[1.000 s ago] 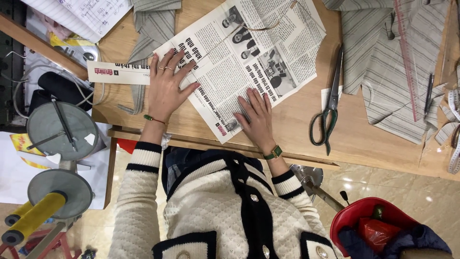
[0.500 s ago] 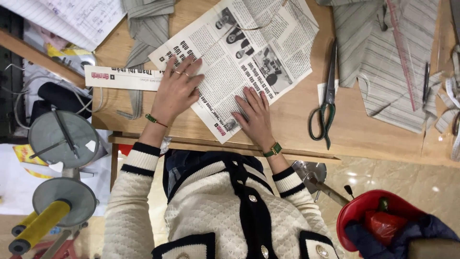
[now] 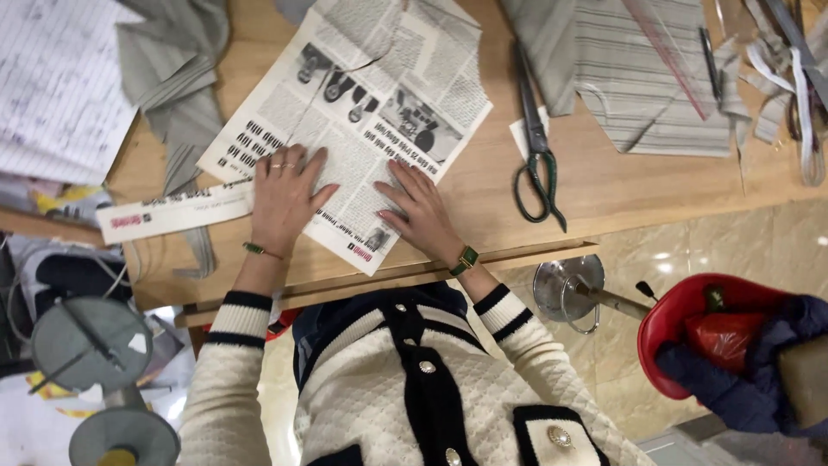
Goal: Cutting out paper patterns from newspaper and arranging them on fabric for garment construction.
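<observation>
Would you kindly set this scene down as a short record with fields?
Left hand: flat on the newspaper, palm down
Right hand: flat on the same newspaper, near its lower corner
Newspaper: lying spread out at an angle on the wooden table
Paper strip: beside the left hand, by the sheet's edge
Scissors: closed, on the table right of the newspaper
Striped fabric: upper right of the table

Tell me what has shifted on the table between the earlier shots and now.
The left hand slid from the paper strip onto the newspaper, fingers spread, pressing flat. The newspaper has turned slightly. The right hand stays flat on its lower edge. The scissors and striped fabric lie as before; nothing was picked up.
</observation>
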